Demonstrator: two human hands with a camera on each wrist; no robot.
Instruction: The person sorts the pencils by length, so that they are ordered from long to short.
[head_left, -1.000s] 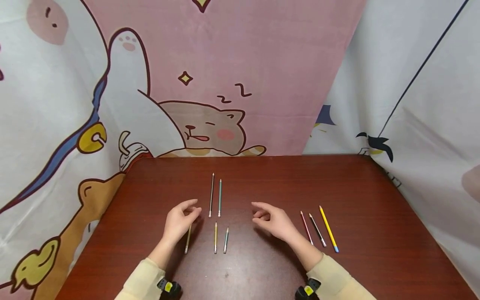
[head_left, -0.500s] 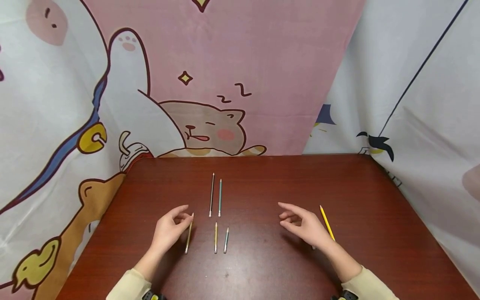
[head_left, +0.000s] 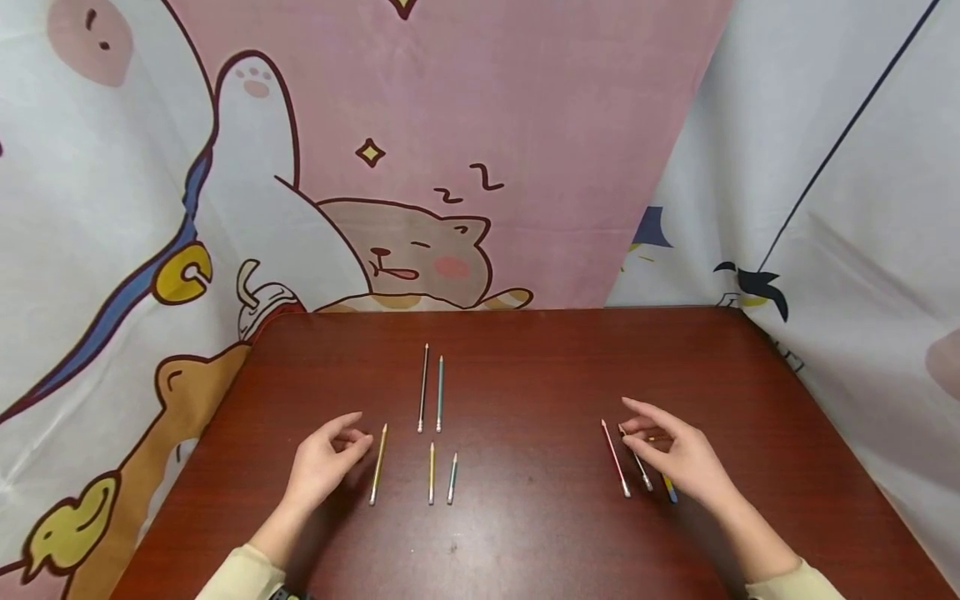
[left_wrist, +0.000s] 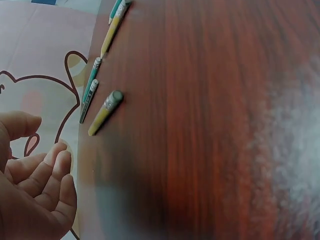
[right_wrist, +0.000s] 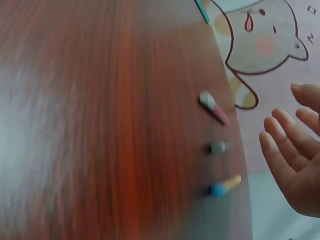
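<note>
My left hand (head_left: pixel 326 458) hovers with loosely bent fingers just left of a yellow pencil (head_left: pixel 378 464), apart from it. Over the right-hand group, my right hand (head_left: pixel 682 458) is held with nothing visible in its fingers. Beneath it lie a black pencil (head_left: pixel 642 472) and a yellow pencil with a blue end (head_left: pixel 670 490), both partly hidden by the hand in the head view. A red pencil (head_left: pixel 615 457) lies just left of them. In the right wrist view, the fingers (right_wrist: pixel 285 145) stay apart from the pencils.
A long dark pencil (head_left: pixel 423 387) and a teal pencil (head_left: pixel 440 394) lie behind a short yellow pencil (head_left: pixel 431 473) and a short teal pencil (head_left: pixel 452 478). The brown table (head_left: pixel 525 542) meets a printed cloth (head_left: pixel 562 167) at its back.
My right hand has moved right, from mid-table to above the black and yellow pencils. My left hand has drawn left, uncovering the yellow pencil beside it. The pencils have stayed put.
</note>
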